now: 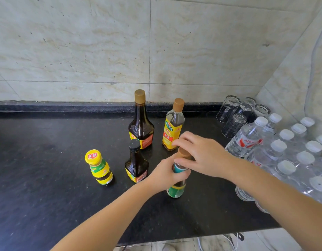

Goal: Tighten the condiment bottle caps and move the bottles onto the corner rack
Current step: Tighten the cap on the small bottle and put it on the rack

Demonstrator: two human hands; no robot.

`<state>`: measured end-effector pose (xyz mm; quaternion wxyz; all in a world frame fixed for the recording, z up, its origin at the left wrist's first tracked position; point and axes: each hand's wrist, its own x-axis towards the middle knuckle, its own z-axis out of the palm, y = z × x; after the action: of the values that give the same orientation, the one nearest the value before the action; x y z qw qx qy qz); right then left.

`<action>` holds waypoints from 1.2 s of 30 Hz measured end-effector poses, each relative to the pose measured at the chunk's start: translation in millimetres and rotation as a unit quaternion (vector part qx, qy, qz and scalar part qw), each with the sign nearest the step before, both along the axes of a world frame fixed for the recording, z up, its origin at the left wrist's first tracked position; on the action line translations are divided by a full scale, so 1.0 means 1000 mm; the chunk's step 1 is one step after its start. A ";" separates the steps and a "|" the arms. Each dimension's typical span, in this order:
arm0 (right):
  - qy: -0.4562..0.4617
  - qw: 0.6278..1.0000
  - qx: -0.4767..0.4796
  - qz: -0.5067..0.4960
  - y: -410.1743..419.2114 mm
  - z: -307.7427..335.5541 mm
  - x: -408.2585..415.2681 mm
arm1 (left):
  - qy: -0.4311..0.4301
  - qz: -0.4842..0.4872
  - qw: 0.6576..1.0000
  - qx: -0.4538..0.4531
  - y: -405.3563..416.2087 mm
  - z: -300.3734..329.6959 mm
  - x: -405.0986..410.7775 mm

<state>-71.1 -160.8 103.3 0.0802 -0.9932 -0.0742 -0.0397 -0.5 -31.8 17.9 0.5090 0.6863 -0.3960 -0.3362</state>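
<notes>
Five condiment bottles stand on the black counter (pixel 48 160). My left hand (pixel 165 174) is wrapped around the body of a green-labelled bottle (pixel 176 190) near the front. My right hand (pixel 202 154) grips that bottle's brown cap (pixel 183 152) from above. Behind it stand a clear bottle with a yellow label and brown cap (pixel 172 127) and a tall dark bottle with a brown cap (pixel 140 122). A smaller dark bottle with a black cap (pixel 136 163) is left of my hands. Further left sits a short jar with a yellow lid (pixel 99 166). No rack is in view.
Several upturned drinking glasses (pixel 236 115) stand in the back right corner. A shrink-wrapped pack of water bottles (pixel 287 151) fills the right side, close to my right forearm. The tiled wall (pixel 102 51) rises behind the counter, whose front edge runs below my arms.
</notes>
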 end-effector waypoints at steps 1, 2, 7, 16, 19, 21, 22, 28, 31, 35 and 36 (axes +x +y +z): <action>-0.023 0.998 -0.015 0.055 -0.001 0.008 -0.002 | 0.004 -0.016 1.000 -0.006 0.006 0.010 0.000; -0.043 0.993 -0.030 0.106 -0.002 0.017 -0.004 | 0.006 -0.030 0.999 -0.009 0.011 0.020 0.000; -0.139 0.952 -0.141 0.235 0.007 0.043 0.001 | -0.001 -0.099 0.995 0.003 0.035 0.051 -0.005; -0.034 0.998 -0.060 -0.012 0.050 0.039 0.007 | -0.016 0.040 0.999 0.007 0.048 0.045 -0.007; -0.131 0.976 -0.053 0.163 0.033 0.053 0.008 | 0.012 -0.075 0.997 0.006 0.055 0.071 0.004; -0.170 0.958 -0.081 0.218 0.026 0.062 0.010 | 0.000 -0.115 0.993 0.011 0.056 0.085 0.006; -0.182 0.955 -0.088 0.218 0.026 0.065 0.012 | -0.009 -0.114 0.993 0.008 0.055 0.088 0.006; -0.176 0.971 -0.068 0.147 0.033 0.039 0.016 | 0.006 -0.040 0.999 0.007 0.054 0.066 -0.006; -0.144 0.980 -0.044 0.129 0.033 0.032 0.013 | 0.041 -0.026 0.999 0.001 0.051 0.057 -0.013; -0.143 0.978 -0.042 0.148 0.025 0.062 0.011 | 0.044 -0.050 0.998 0.002 0.045 0.084 -0.006; -0.151 0.973 -0.037 0.170 0.023 0.074 0.010 | 0.034 -0.079 0.996 -0.001 0.044 0.097 -0.002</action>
<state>-60.7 -137.3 177.8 0.0368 -0.9508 -0.2548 -0.1722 -2.6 12.3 114.8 0.4946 0.6405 -0.4320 -0.3980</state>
